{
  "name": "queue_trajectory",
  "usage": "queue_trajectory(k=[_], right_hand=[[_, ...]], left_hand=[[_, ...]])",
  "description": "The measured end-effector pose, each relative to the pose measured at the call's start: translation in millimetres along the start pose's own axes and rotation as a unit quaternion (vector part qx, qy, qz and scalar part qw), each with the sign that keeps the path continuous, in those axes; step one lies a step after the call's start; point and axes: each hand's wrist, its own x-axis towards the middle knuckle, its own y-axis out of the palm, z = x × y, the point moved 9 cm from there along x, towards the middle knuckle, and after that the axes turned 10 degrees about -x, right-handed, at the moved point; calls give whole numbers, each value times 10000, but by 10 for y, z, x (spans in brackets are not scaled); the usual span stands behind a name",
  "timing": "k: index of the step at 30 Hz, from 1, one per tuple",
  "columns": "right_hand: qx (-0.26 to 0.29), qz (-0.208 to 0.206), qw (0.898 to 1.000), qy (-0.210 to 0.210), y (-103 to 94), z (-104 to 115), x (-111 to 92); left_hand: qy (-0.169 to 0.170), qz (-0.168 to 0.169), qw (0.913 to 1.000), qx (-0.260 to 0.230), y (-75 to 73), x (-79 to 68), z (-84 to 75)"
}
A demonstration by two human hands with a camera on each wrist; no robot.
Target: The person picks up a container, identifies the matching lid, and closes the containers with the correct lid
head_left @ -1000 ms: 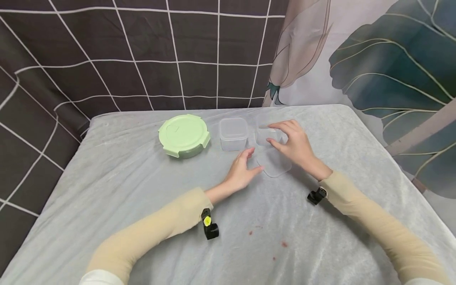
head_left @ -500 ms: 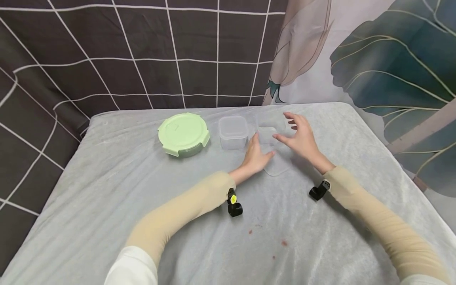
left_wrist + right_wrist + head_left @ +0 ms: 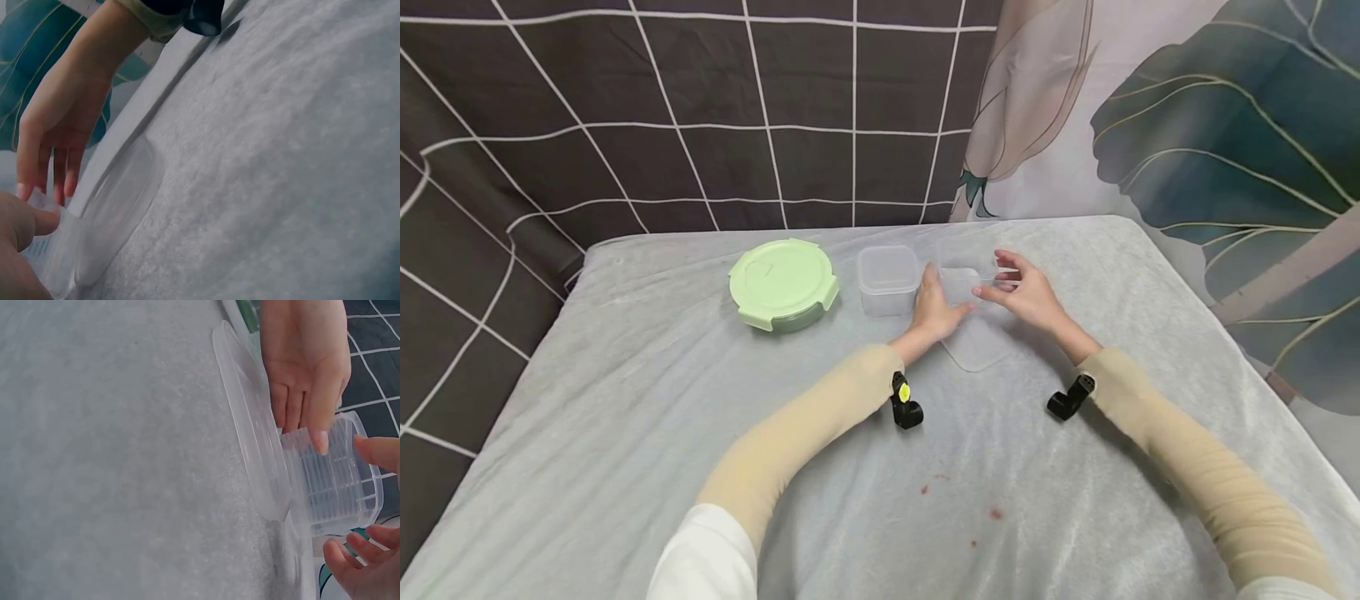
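A clear plastic box [image 3: 958, 287] without a lid on it stands on the cloth, between my two hands. My left hand [image 3: 932, 312] holds its near left side, thumb across the front wall; the thumb [image 3: 322, 425] shows against the ribbed box [image 3: 334, 481] in the right wrist view. My right hand [image 3: 1030, 296] is at the right side, thumb at the rim and fingers spread loosely apart. In the left wrist view those right fingers [image 3: 59, 169] hang nearly straight beside the box. A loose clear lid [image 3: 977, 346] lies flat just in front of it.
Left of the box stands a second clear box [image 3: 889, 283] with its lid on. Further left is a round container with a pale green clip lid [image 3: 782, 279]. Grey cloth [image 3: 820, 467] covers the table; a dark grid curtain [image 3: 700, 83] hangs behind it.
My left hand has moved right and forward to the clear box. My right hand first pulled back from the box, fingers raised, then came down at its right side.
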Motion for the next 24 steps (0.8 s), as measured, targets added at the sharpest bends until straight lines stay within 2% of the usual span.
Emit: queue_trajectory(k=[6,13,19,24], right_hand=[[-323,212,9992,48,15,-25,-29],[-897,461,9947,201,3,-25,-102],[-1429,997,9840,371,107,-6,-180],[-1850,1176,9747,439,149,2,-236]], left_hand=[[-218,-20,9995,-230,3,80,65],[-216,-147,9983,-517,8,150,85],[-215,-271,9968,-724,-4,202,102],[-226,-173,9961,-829,11,202,89]])
